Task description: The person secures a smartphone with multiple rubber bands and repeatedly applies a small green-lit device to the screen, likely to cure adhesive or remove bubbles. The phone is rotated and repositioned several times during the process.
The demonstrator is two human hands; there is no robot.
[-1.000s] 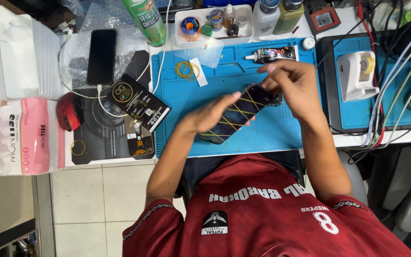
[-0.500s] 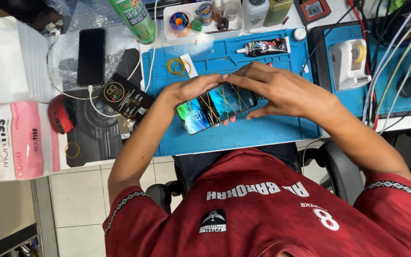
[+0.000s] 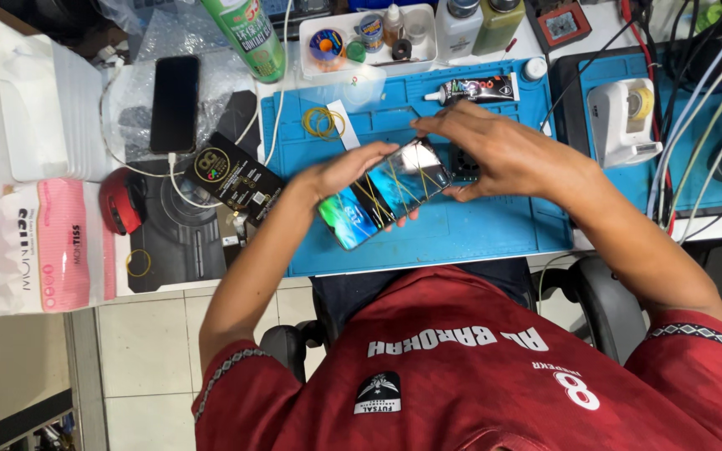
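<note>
Evidently, both the left hand (image 3: pixel 340 171) and right hand (image 3: pixel 495 154) pinch the rubber-banded smartphone (image 3: pixel 384 203) at opposite ends, fingers closed on its edges, holding it steady, screen up, above the blue work mat (image 3: pixel 478 238).

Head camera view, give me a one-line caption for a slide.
Both hands, left and right, hold a lit phone wrapped in yellow rubber bands over a blue mat, a glue tube beyond.

red jersey (image 3: pixel 478 367), white lettering, patterned sleeve trim
</note>
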